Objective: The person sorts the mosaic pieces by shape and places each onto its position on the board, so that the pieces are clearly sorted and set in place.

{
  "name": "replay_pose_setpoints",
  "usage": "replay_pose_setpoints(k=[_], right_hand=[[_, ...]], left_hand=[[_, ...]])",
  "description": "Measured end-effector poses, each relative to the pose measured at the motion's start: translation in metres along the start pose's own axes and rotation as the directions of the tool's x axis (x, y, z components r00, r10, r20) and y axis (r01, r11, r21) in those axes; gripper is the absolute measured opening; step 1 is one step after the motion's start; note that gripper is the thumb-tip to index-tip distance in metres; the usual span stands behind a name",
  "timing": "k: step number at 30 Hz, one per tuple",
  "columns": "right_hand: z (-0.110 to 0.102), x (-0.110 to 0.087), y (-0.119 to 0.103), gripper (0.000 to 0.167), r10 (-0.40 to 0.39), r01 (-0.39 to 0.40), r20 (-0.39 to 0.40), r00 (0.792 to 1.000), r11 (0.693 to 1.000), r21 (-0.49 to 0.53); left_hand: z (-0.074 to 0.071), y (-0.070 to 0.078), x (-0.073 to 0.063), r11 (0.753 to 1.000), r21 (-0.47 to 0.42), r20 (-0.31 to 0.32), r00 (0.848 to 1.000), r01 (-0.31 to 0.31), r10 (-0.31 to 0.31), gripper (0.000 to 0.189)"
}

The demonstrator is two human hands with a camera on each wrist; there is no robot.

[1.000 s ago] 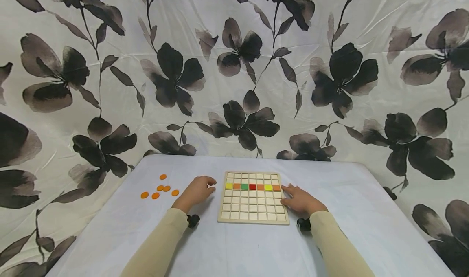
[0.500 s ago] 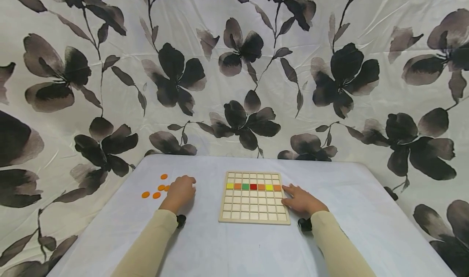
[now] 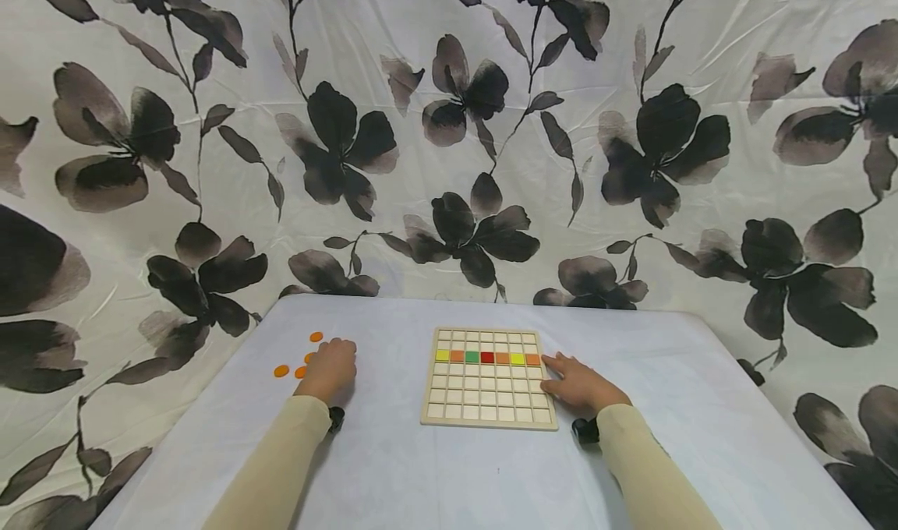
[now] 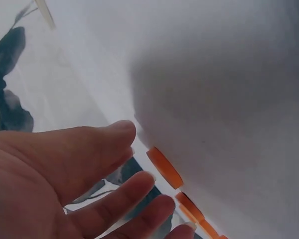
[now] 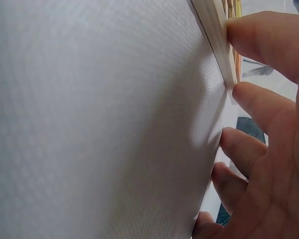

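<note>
My left hand (image 3: 330,369) hovers at the right side of a group of orange discs (image 3: 281,371), covering some of them in the head view. In the left wrist view its thumb and fingers are apart, and an orange disc (image 4: 165,168) lies just beyond the fingertips with nothing held. A wooden grid board (image 3: 489,425) lies mid-table. One of its upper rows carries yellow, orange, green and red square tiles (image 3: 487,358). My right hand (image 3: 584,382) rests at the board's right edge, thumb and index fingertip touching the wooden rim (image 5: 220,45).
A white cloth covers the table (image 3: 484,483). Behind its far edge hangs a white curtain (image 3: 393,203) with dark flowers. More orange discs (image 4: 190,207) lie in a line past the left fingers.
My left hand has moved left from beside the board to the orange discs and now hides some of them. The right hand stays at the board's edge.
</note>
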State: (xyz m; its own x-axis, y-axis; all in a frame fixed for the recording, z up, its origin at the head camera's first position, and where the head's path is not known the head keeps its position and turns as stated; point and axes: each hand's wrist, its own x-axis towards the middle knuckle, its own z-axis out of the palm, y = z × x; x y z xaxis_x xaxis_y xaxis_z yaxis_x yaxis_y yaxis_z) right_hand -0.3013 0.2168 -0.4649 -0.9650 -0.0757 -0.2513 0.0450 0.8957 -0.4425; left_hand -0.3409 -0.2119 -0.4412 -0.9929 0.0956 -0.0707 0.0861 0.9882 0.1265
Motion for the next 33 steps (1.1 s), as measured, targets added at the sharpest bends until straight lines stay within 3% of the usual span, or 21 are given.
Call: replay_pose_setpoints(k=[10, 33], right_hand=[[0.0021, 0.0024, 0.0031, 0.062, -0.013, 0.013, -0.003, 1.0, 1.0, -0.005], [0.0015, 0.0025, 0.0031, 0.062, -0.009, 0.009, -0.008, 1.0, 1.0, 0.002]], left_hand=[[0.0013, -0.0059, 0.0027, 0.998, -0.05, 0.093, 0.995, 0.031, -0.027, 0.022], [-0.0008, -0.0068, 0.0073, 0.992, -0.116, 0.104, 0.994, 0.055, -0.043, 0.018]])
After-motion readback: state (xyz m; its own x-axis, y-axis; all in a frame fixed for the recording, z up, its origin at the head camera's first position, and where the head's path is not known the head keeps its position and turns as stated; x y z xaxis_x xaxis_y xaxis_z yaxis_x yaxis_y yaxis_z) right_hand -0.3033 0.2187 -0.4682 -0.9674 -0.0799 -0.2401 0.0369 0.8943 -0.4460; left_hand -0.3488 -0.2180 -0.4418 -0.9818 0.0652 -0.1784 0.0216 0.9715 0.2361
